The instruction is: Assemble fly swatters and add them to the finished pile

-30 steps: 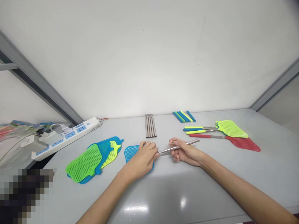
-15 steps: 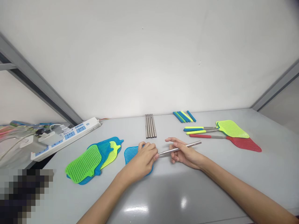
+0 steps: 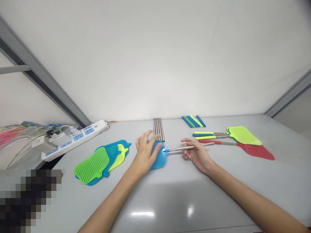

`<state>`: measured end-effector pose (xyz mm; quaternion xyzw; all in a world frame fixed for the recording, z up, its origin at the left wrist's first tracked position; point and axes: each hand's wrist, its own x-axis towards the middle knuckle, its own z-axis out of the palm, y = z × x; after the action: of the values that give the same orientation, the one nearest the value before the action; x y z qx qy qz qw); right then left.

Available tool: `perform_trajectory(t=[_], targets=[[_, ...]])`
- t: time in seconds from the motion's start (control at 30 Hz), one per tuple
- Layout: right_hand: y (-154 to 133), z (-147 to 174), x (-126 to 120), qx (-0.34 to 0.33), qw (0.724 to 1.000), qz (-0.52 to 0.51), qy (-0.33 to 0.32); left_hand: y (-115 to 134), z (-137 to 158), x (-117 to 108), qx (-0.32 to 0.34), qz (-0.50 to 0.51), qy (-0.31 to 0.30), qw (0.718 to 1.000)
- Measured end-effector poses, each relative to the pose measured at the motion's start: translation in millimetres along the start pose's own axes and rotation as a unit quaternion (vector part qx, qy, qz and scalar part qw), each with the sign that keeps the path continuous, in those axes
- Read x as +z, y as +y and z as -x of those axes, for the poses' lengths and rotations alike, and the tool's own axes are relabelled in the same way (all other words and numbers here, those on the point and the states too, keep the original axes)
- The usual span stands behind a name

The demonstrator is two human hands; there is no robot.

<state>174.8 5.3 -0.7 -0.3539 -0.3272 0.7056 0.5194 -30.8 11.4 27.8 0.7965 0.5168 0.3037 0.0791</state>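
Observation:
A blue mesh fly swatter head point(image 3: 159, 158) is joined to a silver metal rod point(image 3: 178, 149) in front of me. My left hand point(image 3: 145, 151) lies over the left part of this head with its fingers spread; whether the fingertips touch it I cannot tell. My right hand point(image 3: 197, 154) pinches the rod between thumb and fingers, and the rod's bare end sticks out to the right. Behind the left hand lie several loose metal rods point(image 3: 159, 128) side by side. Loose swatter heads, with a green one point(image 3: 93, 165) on top, overlap on the left.
Several coloured handle grips point(image 3: 193, 121) lie near the wall. Fly swatters with grips, including a yellow-green head point(image 3: 245, 135) and a red head point(image 3: 257, 151), are stacked on the right. A white power strip point(image 3: 93, 131) with plugs stands at the left edge of the grey table point(image 3: 170, 207).
My left hand has opened from its grip at the joint and moved left onto the blue head. The swatter has turned and shifted right, its joint now showing. The view has swung slightly.

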Motion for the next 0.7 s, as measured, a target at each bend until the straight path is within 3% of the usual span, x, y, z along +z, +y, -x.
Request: perform_trajectory(t=[0.07,0.13,0.2,0.27,0.3,0.37,0.7], targets=[[-3,-1,-3,-0.009,1.0,-0.02,0.02,-6,-3,0,-0.089,0.039,0.067,0.993],[-6,-2,-5,-0.015,0.999,-0.039,0.032,-11,-6,-1,-0.201,0.157,0.082,0.963],[-8,-2,-5,-0.02,0.998,-0.048,0.03,-10,-7,-3,-0.292,0.361,0.0,0.886],[-9,-1,-5,-0.022,0.998,-0.047,0.025,-7,-7,-7,-0.327,0.531,-0.118,0.773],[-9,-1,-5,-0.02,0.999,-0.042,0.021,-4,-6,-8,-0.339,0.578,-0.149,0.727],[-10,1,-4,-0.02,0.999,-0.029,0.016,2,-3,-11,-0.36,0.621,-0.164,0.677],[-12,4,-7,-0.077,0.997,-0.013,0.012,19,10,-5,-0.381,0.657,-0.154,0.632]])
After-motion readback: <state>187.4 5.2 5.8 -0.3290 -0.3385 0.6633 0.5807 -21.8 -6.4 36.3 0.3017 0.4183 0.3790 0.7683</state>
